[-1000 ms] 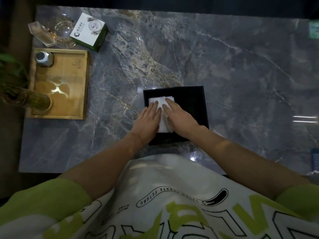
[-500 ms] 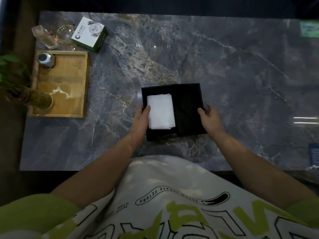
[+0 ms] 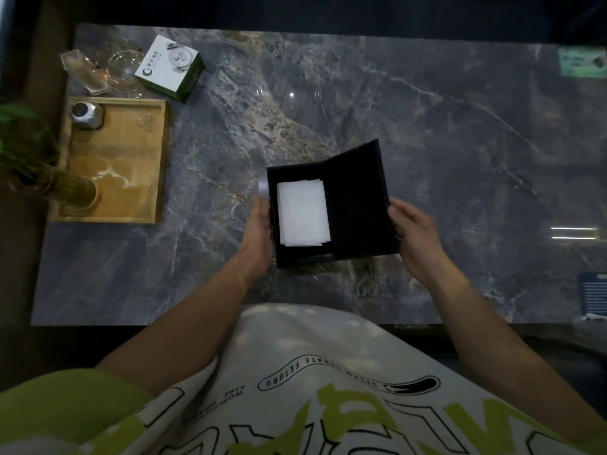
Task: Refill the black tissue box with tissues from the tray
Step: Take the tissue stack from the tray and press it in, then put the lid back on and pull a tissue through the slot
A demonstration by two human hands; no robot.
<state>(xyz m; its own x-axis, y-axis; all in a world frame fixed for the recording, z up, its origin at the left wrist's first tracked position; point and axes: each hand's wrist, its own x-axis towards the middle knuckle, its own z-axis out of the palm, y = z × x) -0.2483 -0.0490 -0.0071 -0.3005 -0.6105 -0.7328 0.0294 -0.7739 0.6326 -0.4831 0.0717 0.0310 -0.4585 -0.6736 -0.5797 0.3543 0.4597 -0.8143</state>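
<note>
The box point(image 3: 331, 205) sits near the middle of the grey marble table point(image 3: 427, 142), close to the near edge, its black lid half point(image 3: 358, 198) raised at an angle on the right side. From the left: a plant point(image 3: 29, 159) is cut off by the frame edge, its stems in a vase point(image 3: 70, 192) that stands on the near corner of the wooden tray point(image 3: 131, 165); the tray's far corner holds a small metal jar point(image 3: 86, 113), and I see no tissues left on the tray's bare wood. Behind the tray are clear glass pieces point(image 3: 101, 72), hard to make out against the dark, and a white and green carton point(image 3: 169, 67) with print too small to read. The left hand point(image 3: 259, 228) lies flat along the box's left wall, fingers loosely curved against it; whether it truly clamps the wall I cannot tell. Inside the left half lies a neat white tissue stack point(image 3: 303, 211). The box's interior is so black that its depth and hinge are lost. The right hand point(image 3: 417, 238) cups the lid's right edge, thumb on top, fingers hidden behind it. At the far right, a green label point(image 3: 581, 62) and a blue card point(image 3: 593, 293) are cut off and blurred. The person's shirt point(image 3: 312, 389) fills the foreground.
</note>
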